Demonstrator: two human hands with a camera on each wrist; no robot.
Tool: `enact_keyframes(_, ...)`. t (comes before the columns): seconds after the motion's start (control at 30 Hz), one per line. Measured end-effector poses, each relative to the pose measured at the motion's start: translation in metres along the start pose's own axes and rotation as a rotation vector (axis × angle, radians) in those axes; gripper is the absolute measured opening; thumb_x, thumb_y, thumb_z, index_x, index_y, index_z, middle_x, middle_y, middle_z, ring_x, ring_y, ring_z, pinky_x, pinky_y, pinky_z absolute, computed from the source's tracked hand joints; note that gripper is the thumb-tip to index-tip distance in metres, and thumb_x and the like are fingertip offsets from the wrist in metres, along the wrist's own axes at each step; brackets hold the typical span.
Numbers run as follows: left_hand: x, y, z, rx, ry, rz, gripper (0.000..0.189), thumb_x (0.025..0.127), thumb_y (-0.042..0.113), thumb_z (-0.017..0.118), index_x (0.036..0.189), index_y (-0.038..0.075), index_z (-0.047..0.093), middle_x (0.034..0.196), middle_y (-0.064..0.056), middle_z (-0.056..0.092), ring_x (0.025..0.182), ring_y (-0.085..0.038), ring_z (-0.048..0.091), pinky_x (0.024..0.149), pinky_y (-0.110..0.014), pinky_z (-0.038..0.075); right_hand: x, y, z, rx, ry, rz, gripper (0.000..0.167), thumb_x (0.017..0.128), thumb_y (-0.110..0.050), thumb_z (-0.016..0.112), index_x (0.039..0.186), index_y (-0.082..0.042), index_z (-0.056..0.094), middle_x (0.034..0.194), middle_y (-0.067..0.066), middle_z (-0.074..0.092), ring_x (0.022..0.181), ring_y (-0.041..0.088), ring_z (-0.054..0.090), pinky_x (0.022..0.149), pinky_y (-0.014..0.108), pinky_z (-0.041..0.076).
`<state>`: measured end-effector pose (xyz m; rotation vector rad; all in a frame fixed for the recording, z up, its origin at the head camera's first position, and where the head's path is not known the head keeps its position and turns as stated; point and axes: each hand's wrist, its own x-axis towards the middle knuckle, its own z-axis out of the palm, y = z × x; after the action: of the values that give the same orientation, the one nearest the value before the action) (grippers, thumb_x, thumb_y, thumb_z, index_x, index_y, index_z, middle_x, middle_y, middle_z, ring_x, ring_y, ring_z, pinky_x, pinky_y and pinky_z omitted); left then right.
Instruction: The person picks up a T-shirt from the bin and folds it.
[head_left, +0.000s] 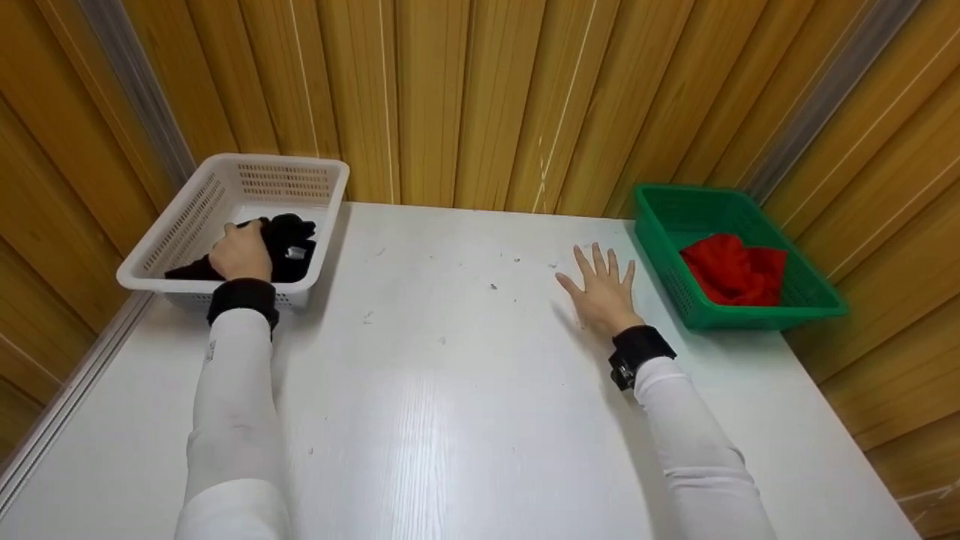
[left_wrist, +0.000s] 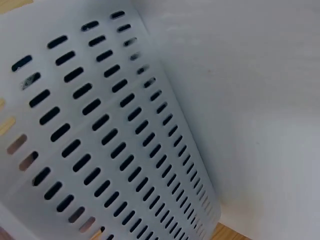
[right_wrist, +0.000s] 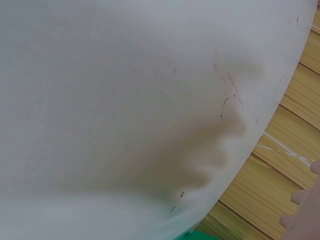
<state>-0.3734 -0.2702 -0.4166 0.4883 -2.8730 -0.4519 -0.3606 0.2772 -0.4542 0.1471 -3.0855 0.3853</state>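
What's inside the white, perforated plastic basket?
Crumpled black fabric with a small white patch lies inside the basket; the person's bare left hand grips it. Anything beneath the fabric or hand is covered and can't be seen.

Over on the right of the white table (head_left: 487, 420), a green basket (head_left: 750, 319) holds a crumpled red cloth (head_left: 731, 270). Small dark scuffs (head_left: 493, 286) dot the surface, and yellow wood-look panels (head_left: 427, 105) wall it in, grey strips (head_left: 828, 97) running up the corners.
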Motion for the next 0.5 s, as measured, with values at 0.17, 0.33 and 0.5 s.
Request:
enact_keyframes(0.17,-0.001,0.003,-0.011,-0.076,0.039,-0.002,0.045,0.102,-0.001,0.046,0.146,0.007,0.053,0.135,-0.037,0.054,0.114,-0.059,0.061,0.09,-0.068,0.055,0.001,-0.001,-0.001,-0.002,-0.001,-0.005,0.079,0.105,-0.065,0.029,0.167,-0.02,0.008,0.174,0.02,0.001,0.161,0.046,-0.006,0.123,0.069,-0.017)
enact_keyframes(0.33,-0.002,0.002,-0.024,-0.115,0.028,0.028,0.054,0.097,0.005,0.061,0.149,0.004,0.049,0.139,-0.038,0.052,0.119,-0.059,0.058,0.093,-0.068,0.053,0.001,0.0,0.002,0.0,-0.011,-0.004,0.08,0.105,-0.066,0.03,0.167,-0.02,0.008,0.174,0.019,-0.001,0.161,0.046,-0.007,0.123,0.069,-0.018)
enact_keyframes(0.5,-0.004,0.007,-0.04,-0.183,0.019,0.059,0.055,0.098,0.008,0.062,0.15,0.002,0.046,0.144,-0.038,0.049,0.124,-0.06,0.054,0.097,-0.07,0.05,0.0,-0.001,0.005,0.012,-0.011,0.0,0.079,0.105,-0.066,0.029,0.167,-0.02,0.008,0.174,0.02,0.0,0.161,0.046,-0.007,0.123,0.069,-0.018)
